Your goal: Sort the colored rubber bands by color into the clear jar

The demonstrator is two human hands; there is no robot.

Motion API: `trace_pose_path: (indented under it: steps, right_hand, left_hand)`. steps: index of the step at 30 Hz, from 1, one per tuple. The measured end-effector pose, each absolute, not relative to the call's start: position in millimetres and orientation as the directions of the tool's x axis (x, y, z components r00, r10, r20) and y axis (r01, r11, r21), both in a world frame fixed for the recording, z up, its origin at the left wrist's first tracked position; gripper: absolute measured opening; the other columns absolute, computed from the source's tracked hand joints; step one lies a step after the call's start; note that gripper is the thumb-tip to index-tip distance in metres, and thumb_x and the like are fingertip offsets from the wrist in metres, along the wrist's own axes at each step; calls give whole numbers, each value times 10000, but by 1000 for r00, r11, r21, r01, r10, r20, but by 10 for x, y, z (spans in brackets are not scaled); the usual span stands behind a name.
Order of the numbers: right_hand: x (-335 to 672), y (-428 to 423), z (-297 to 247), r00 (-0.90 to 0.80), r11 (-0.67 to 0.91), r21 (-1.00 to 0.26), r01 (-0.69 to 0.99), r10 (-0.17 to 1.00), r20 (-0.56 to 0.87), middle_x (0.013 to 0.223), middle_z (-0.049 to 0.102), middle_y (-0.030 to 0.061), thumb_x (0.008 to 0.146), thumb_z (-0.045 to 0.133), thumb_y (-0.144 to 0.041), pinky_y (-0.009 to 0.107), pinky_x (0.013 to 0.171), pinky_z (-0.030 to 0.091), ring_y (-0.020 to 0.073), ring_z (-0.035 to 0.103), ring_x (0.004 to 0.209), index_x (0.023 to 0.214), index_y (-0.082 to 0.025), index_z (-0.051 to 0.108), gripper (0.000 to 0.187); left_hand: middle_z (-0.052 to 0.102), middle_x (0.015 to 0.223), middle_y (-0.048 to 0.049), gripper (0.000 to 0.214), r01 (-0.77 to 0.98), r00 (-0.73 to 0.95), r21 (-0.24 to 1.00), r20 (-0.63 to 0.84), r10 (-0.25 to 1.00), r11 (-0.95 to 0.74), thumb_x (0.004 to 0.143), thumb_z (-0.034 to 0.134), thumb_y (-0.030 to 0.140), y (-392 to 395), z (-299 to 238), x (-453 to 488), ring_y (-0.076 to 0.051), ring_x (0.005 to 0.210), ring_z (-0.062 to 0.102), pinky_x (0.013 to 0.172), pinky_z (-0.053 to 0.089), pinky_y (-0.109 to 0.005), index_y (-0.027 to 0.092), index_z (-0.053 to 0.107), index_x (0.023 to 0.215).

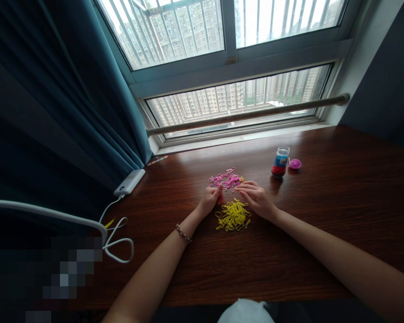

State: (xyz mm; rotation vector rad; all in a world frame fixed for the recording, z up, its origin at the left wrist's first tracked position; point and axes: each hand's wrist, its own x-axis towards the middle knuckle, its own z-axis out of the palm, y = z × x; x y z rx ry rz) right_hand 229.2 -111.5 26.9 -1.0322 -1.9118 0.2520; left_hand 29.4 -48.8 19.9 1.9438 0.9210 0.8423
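Observation:
On the dark wooden table (pixel 323 215) lie two heaps of small loops: a pink heap (pixel 226 179) farther from me and a yellow heap (pixel 233 216) nearer. My left hand (pixel 210 199) rests between them with its fingers curled, its tips close to the pink heap. Whether it holds anything is hidden. My right hand (pixel 256 195) lies beside it with fingers stretched toward the pink heap, touching its near edge. A bead bracelet (pixel 183 233) circles my left wrist.
A small clear jar (pixel 280 162) with blue and red contents stands right of the pink heap, its purple lid (pixel 295 163) beside it. A white power bank (pixel 129 181) with a looping white cable (pixel 117 242) lies at the table's left. Teal curtain hangs left; window behind.

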Motion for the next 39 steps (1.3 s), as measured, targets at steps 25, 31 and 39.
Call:
trace_pose_path:
  steps: [25, 31, 39]
  right_hand:
    - [2340, -1052, 173, 49, 179, -557, 811, 928, 369, 941, 674, 6, 851, 421, -301, 316, 845, 337, 195, 499, 957, 828, -228, 678, 268]
    - [2351, -1045, 154, 25, 217, -549, 807, 916, 400, 923, 677, 20, 850, 425, -302, 343, 820, 350, 208, 506, 936, 794, -230, 681, 272]
    - [2351, -1043, 148, -10, 266, -531, 804, 900, 435, 927, 678, 10, 848, 426, -285, 358, 820, 356, 211, 503, 923, 756, -244, 689, 281]
  left_hand:
    - [419, 1326, 46, 355, 611, 709, 198, 294, 641, -767, 886, 288, 425, -311, 259, 744, -230, 1297, 161, 1028, 35, -515, 378, 471, 1187]
    - [507, 1243, 11, 345, 568, 714, 256, 321, 623, -782, 889, 308, 385, -303, 255, 730, -225, 1270, 239, 1019, 59, -521, 349, 479, 1187]
    - [509, 1240, 3, 335, 558, 719, 278, 309, 623, -782, 888, 325, 362, -293, 253, 720, -230, 1262, 258, 1017, 70, -515, 330, 499, 1172]
